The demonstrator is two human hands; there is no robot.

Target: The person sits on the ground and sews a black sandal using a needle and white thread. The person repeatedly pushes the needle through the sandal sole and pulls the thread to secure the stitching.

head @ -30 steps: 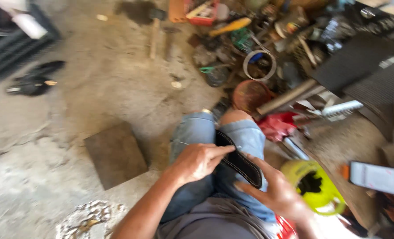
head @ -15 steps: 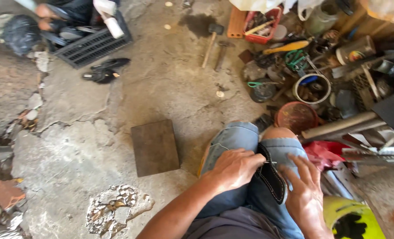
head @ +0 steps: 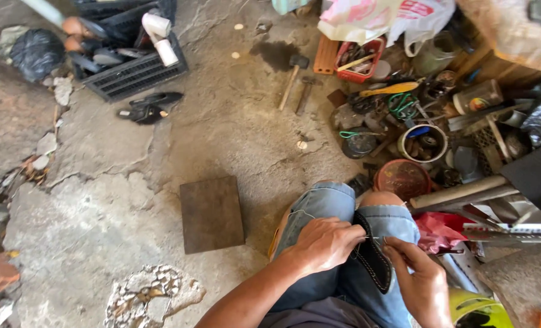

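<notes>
At the far left, a black bag (head: 36, 53) sits on the cracked concrete floor (head: 100, 200), beside a black plastic crate (head: 134, 70) with white pipe pieces (head: 160, 37) sticking out of it. Just below the crate lies a pair of dark sandals (head: 147, 108). Further right, a flat brown square board (head: 211, 214) rests on the floor, well apart from the crate and near the person's knee.

In the lower middle, the left hand (head: 324, 245) curls loosely closed, its fingers pinching at the upper edge of a black leather piece (head: 372, 258) with light stitching along its rim. The piece lies between the knees, on the lap of the blue jeans (head: 319, 203). The right hand (head: 421, 284) holds the same piece from the other side, fingers bent around its edge; whether it also grips a needle or thread I cannot tell.

Beyond the knees, two hammers (head: 295, 76) lie on the floor. To the right is a clutter of tools: a red basket (head: 358, 61), a white round tub (head: 423, 144), a reddish bowl (head: 402, 178) and a red cloth (head: 437, 232).
</notes>
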